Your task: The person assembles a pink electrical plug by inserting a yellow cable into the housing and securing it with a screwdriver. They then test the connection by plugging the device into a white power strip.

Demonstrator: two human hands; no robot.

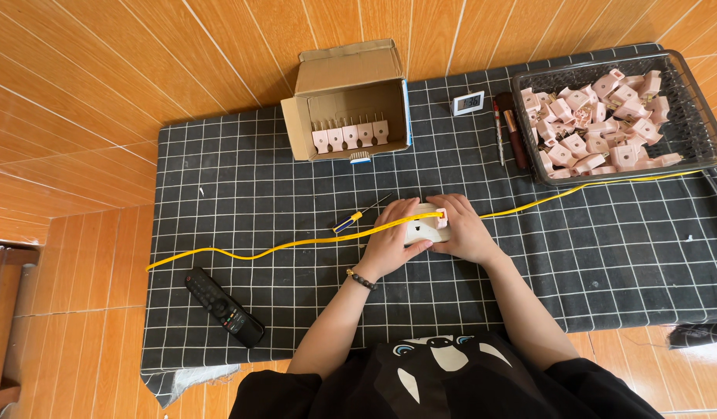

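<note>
1. The view looks straight down at a person seated on an orange wooden floor (87, 101), with a dark cloth with a white grid (242, 186) spread across the middle of the frame.
2. Just below the centre of the frame, the left hand (391, 242) and the right hand (461, 231) meet around a small pale pink plug part (423, 230).
3. Both hands are closed on this part, the left from the left side and the right from the right, fingers curled over its top; only a slice of it shows between them.
4. A thin yellow cable (281, 247) runs across the cloth from the middle left, passes at the hands and goes on toward the upper right.
5. A small screwdriver with a blue and yellow handle (351, 220) lies just left of the hands.
6. A black remote control (223, 307) lies in the lower left of the cloth.
7. At the upper centre, an open cardboard box (348, 99) lies on its side with a row of pink plug parts inside.
8. To its right sit a small digital clock (468, 102) and two pens (510, 130).
9. At the upper right, a clear tray (688, 128) holds a heap of pink plug parts.
</note>
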